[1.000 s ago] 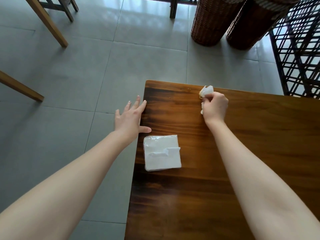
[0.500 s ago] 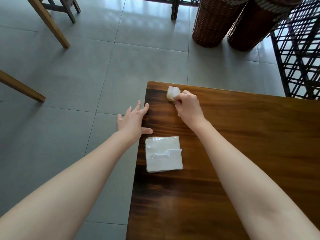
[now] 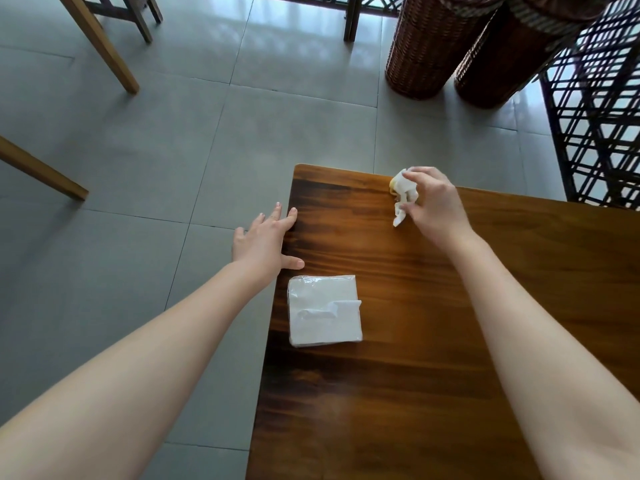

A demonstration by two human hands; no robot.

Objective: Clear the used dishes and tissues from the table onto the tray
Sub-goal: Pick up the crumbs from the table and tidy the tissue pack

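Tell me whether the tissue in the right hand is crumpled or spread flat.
Crumpled: the tissue is a bunched wad with a loose tail, pinched in the right hand.

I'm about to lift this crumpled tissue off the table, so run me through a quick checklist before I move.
1. Right hand grips the crumpled tissue: ok.
2. Tissue fully gathered: not ok, a tail hangs loose below the hand.
3. Left hand free: ok, it rests flat at the table edge.
4. Napkin pack out of the way: ok, it lies apart, near the left hand.
5. Tray within reach: cannot tell, none in view.
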